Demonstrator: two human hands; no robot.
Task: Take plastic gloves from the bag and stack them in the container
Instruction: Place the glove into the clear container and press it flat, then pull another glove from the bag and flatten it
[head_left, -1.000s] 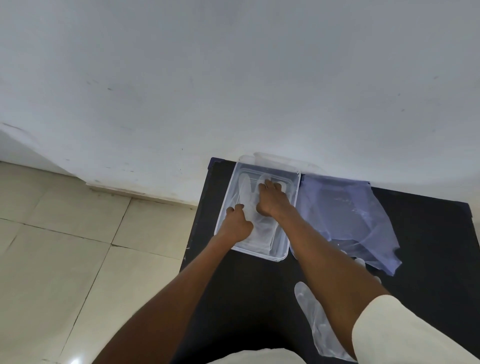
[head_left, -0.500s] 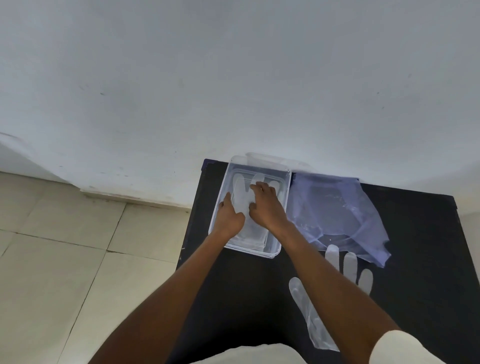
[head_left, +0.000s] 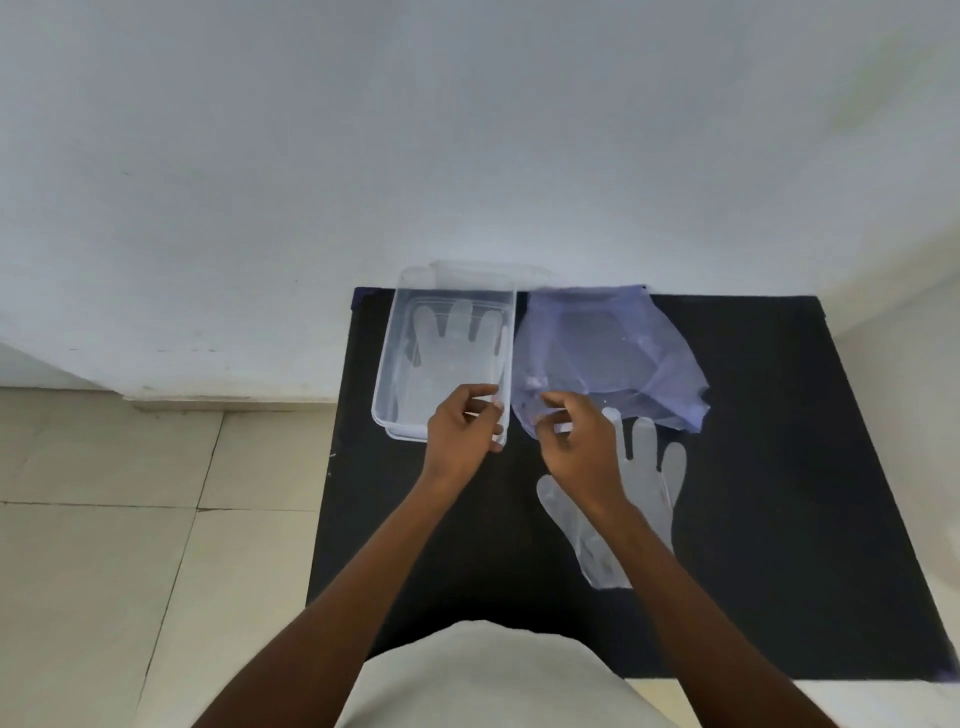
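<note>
Left hand (head_left: 464, 423): over the near right corner of the clear plastic container (head_left: 390, 364), fingers curled loosely, thumb and forefinger near the rim; nothing clearly pinched, contact with the rim hard to tell.
Right hand (head_left: 576, 441): just beside the left one, fingers half closed at the near edge of the bluish plastic bag (head_left: 613, 358); hold on the film not certain.
Stacked glove (head_left: 452, 353): flat in the container, beyond the left hand, fingers pointing away.
Loose glove (head_left: 639, 499): flat on the black tabletop (head_left: 779, 441), partly beneath the right wrist, fingers toward the bag.
Handling, judged: thin clear film, almost weightless, limp, prone to cling and crumple; no risk of breakage, some of folding over.
Where to take hold: at the cuff or the palm edge with a light pinch, second hand under the fingers to keep flat.
Bag: soft, collapsed, likely to slide; steady with one hand while reaching in.
</note>
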